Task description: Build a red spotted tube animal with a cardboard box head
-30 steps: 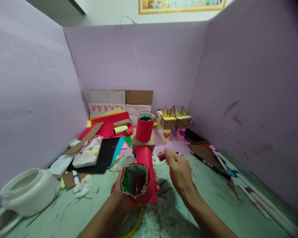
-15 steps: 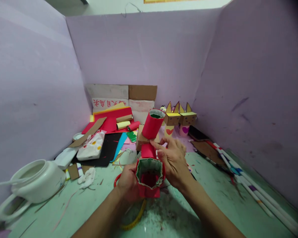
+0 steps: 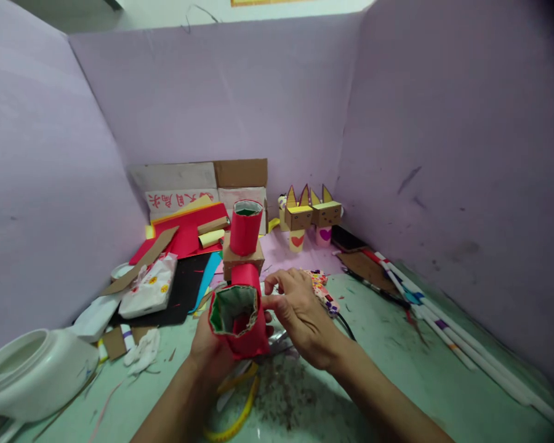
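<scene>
Drawn back from the cardboard box (image 3: 229, 261), the right hand (image 3: 300, 317) (finger and thumb apart) hovers beside the near red tube (image 3: 245, 343), above the worktop (image 3: 373, 344), clamped in the left hand's (image 3: 208, 344) grip.

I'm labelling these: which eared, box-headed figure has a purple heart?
The right figure, pink-bodied; the left figure is yellow-bodied with a red-orange heart.

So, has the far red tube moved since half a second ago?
Yes, leftward in view: then, the far red tube jutted past the right edge of the big cardboard behind it; now it sits inside that edge.
</scene>
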Demonstrator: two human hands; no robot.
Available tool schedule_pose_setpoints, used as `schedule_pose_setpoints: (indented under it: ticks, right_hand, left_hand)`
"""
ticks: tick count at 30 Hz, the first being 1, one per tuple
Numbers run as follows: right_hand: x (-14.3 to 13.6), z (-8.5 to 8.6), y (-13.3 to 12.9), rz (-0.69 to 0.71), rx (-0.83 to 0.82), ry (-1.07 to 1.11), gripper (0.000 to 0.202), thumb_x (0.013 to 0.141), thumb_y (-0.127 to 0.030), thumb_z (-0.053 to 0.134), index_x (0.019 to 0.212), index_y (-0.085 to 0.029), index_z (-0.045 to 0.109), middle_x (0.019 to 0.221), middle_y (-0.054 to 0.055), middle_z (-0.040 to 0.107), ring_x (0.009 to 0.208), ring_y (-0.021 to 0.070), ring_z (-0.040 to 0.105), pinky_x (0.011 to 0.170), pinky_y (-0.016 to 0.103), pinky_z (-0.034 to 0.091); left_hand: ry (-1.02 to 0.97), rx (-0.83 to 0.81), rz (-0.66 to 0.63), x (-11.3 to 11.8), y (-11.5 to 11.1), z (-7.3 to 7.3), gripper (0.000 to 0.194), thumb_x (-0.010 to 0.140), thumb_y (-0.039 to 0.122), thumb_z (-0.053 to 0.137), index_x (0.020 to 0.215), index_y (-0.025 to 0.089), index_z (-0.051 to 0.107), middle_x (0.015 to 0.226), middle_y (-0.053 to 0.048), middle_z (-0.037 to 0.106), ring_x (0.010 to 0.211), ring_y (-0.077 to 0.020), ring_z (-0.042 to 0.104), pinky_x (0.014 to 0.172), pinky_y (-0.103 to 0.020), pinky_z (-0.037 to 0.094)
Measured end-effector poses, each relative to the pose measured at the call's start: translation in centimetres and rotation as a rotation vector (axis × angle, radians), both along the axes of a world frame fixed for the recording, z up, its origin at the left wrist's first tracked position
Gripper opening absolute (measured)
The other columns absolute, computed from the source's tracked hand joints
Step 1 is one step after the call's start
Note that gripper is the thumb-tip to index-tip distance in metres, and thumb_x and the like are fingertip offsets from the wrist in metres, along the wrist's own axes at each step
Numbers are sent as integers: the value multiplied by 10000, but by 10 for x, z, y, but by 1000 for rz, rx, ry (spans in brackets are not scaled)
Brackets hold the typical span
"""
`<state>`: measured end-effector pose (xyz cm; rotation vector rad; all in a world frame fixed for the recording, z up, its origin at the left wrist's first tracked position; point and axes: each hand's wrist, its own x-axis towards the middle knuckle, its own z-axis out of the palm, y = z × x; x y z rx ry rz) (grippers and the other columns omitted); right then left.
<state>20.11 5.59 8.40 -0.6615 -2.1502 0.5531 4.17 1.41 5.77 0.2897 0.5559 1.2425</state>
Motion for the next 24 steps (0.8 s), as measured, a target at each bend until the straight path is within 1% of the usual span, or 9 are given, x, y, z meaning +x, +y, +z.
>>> schedule_pose_setpoints:
  ticks: [4,7,9,12,14,16,18,21,24]
  right_hand:
    - [1,-10,7,2,-110,126,558,908,-564,178,831,-200,594,842,52,539,811,211,460,781,397,350]
    - [1,-23,14,49,-304,259,516,890,-569,260,855,-199,618,854,65,550,794,217,510,705,360,407]
    - [1,-30,19,73,-379,291,550,898,-553,245,806,-207,662,872,74,559,796,220,539,681,350,428]
    - [2,-35,25,77,-269,240,405,820,-565,460,792,-243,704,857,65,596,819,235,560,706,355,435]
    - [5,-33,25,15,-225,260,292,786,-511,551,818,-261,699,824,52,620,761,225,572,657,338,441]
    - [9,-29,21,-81,-273,349,241,819,-448,528,855,-264,680,809,48,638,698,211,583,598,318,450]
    - [14,-26,14,-67,-327,420,233,828,-414,523,948,-269,660,899,61,660,789,234,616,651,332,483]
    - [15,-25,4,150,-369,412,451,781,-438,589,1204,-288,543,1243,88,564,1137,313,517,887,427,454]
    - [4,-26,-5,238,-419,363,836,637,-519,720,1355,-283,363,1378,116,436,1251,338,409,1003,495,359]
  left_hand:
    - [66,16,178,14,2,11,173,821,244,534,834,118,652,688,-65,703,605,-202,655,683,-369,526]
    - [113,60,283,20,1,14,120,801,203,574,873,127,634,733,-65,702,653,-191,658,716,-339,520]
    - [138,92,297,21,0,13,157,784,204,601,923,134,617,748,-65,691,670,-187,652,693,-310,514]
    - [108,114,297,20,-2,10,193,769,179,612,959,148,599,730,-49,675,644,-169,639,645,-271,501]
    - [58,111,295,18,-2,9,195,776,159,591,972,151,598,704,-45,672,615,-161,633,643,-265,495]
    - [13,108,298,15,-1,9,192,786,153,565,974,152,605,676,-47,675,585,-161,630,641,-270,493]
    - [-8,80,285,11,0,8,172,809,202,535,940,133,622,651,-64,678,559,-175,627,614,-285,493]
    - [3,-3,203,6,2,8,336,863,347,438,929,87,640,693,-120,697,569,-216,641,537,-311,488]
    - [35,-41,195,7,4,8,382,875,381,408,986,93,633,736,-119,710,561,-223,642,487,-312,475]
